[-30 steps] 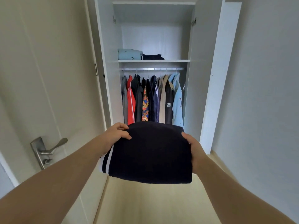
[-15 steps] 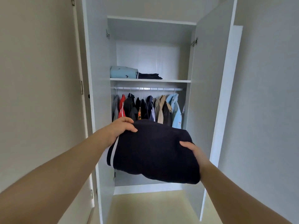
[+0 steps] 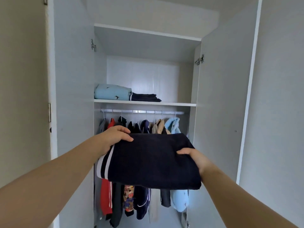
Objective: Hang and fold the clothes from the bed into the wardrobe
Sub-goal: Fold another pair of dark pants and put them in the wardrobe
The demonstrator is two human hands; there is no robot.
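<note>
A folded dark navy garment (image 3: 151, 162) with white stripes on its left edge is held flat in front of the open wardrobe (image 3: 222, 112). My left hand (image 3: 115, 135) grips its far left corner, thumb on top. My right hand (image 3: 194, 157) grips its right edge, thumb on top and fingers hidden underneath. The garment hangs below the wardrobe shelf (image 3: 172, 104), in front of the hanging clothes.
On the shelf lie a folded light blue garment (image 3: 111, 92) and a folded dark garment (image 3: 144, 97); the shelf's right half is bare. Several garments (image 3: 141, 201) hang on the rail (image 3: 141, 111) below. Both wardrobe doors stand open on either side.
I have come closer to the wardrobe and the view has tilted up. Both hands have raised the folded navy garment toward the shelf, keeping the same hold.
</note>
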